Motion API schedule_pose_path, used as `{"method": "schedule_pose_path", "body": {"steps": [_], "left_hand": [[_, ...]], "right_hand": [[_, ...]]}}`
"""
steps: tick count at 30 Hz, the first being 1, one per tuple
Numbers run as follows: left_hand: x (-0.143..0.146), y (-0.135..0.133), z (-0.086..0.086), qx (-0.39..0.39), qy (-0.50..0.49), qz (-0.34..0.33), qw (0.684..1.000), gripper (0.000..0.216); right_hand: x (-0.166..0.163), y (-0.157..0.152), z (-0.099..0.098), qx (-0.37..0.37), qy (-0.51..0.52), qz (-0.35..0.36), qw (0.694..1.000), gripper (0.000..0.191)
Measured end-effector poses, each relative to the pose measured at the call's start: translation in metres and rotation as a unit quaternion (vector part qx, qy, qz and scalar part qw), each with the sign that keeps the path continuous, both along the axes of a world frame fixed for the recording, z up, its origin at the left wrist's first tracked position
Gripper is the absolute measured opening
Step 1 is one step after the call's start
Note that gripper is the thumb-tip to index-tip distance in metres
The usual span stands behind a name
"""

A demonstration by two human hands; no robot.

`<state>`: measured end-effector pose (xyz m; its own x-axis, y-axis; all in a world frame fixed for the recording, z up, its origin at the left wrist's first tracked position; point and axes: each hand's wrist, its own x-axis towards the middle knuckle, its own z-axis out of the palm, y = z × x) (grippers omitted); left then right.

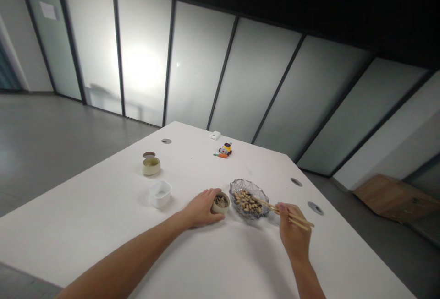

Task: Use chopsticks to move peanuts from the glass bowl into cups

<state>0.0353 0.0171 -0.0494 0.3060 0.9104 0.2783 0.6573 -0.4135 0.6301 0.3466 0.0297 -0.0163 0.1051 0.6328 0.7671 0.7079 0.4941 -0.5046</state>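
My left hand (202,207) is wrapped round a small beige cup (220,203) that has some nuts in it. Just right of the cup sits a clear glass dish (249,205) filled with nuts. My right hand (292,228) grips a pair of wooden chopsticks (285,213), and their tips reach into the dish among the nuts. All of it rests on a white table (103,216).
A small white square container (160,193) stands left of my left hand. Farther back are a beige bowl (151,165) with a lid beside it, a small toy (226,149) and a white box (215,135). Frosted glass panels lie beyond the table's far edge.
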Motion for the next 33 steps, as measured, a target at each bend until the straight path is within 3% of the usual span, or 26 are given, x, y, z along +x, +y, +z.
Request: {"method": "schedule_pose_path", "body": {"steps": [11, 33], "left_hand": [[0.001, -0.001, 0.002, -0.006, 0.003, -0.002, 1.000, 0.077], [0.001, -0.001, 0.000, -0.001, 0.000, -0.001, 1.000, 0.077]], "right_hand": [[0.003, 0.006, -0.010, -0.092, 0.062, 0.049, 0.993, 0.059], [0.000, 0.003, -0.008, -0.078, 0.039, 0.053, 0.995, 0.056]]}}
